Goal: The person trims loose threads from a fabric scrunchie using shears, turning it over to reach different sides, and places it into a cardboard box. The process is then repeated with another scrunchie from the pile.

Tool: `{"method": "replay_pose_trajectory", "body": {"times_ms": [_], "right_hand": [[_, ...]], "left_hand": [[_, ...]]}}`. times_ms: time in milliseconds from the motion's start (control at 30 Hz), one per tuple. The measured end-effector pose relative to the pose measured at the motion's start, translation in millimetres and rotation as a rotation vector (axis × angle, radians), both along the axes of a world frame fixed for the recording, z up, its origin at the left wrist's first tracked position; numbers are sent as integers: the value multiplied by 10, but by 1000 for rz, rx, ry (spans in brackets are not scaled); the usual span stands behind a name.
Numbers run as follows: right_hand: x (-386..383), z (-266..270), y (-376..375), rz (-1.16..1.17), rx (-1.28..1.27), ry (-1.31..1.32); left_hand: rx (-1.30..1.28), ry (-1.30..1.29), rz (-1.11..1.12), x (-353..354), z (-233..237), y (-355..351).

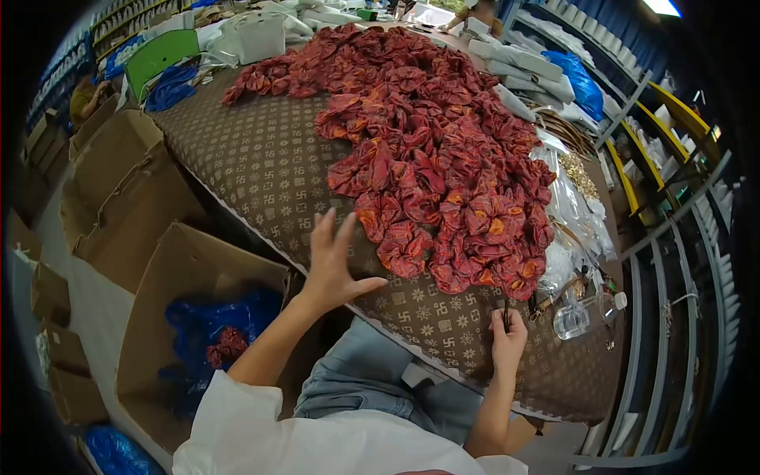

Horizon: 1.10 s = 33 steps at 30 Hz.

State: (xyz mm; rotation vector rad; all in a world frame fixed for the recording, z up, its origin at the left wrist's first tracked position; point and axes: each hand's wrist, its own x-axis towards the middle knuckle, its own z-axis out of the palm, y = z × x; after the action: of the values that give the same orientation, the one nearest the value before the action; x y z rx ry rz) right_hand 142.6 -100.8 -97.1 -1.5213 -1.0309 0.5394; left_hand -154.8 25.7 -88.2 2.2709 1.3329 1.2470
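A large heap of crumpled red fabric pieces (443,158) with orange patches lies on the brown patterned tablecloth (261,150). My left hand (334,265) is over the cloth at the heap's near left edge, fingers spread, holding nothing. Below the heap's near right end, my right hand (508,328) is closed around a thin dark tool (507,310) that points up toward the fabric. What kind of tool it is cannot be made out. A clear bottle (582,317) with a white cap lies to the right of my right hand.
Left of the table stands an open cardboard box (150,332) with blue plastic and a red piece inside. Clear plastic bags (566,206) and small metal parts line the right side. Metal shelves (657,317) stand at right. Parts of other people show at the far left and far back.
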Motion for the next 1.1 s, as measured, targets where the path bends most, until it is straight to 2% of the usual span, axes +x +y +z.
{"method": "replay_pose_trajectory", "body": {"times_ms": [133,233,333,600,1100], "right_hand": [[29,-47,7,-14,-9,-66],[-4,-58,22,-38,6,-117],[-40,-31,30,-49,-4,-147],[-19,34,25,-73,-61,-153],[-17,61,13,-52,15,-107]], "left_hand": [[-138,402,-133,747,12,323],[-330,376,-87,1226,117,365],[-322,364,-113,1486,77,331],[-249,357,-57,1497,87,261],[-176,362,-11,1568,-36,287]]}}
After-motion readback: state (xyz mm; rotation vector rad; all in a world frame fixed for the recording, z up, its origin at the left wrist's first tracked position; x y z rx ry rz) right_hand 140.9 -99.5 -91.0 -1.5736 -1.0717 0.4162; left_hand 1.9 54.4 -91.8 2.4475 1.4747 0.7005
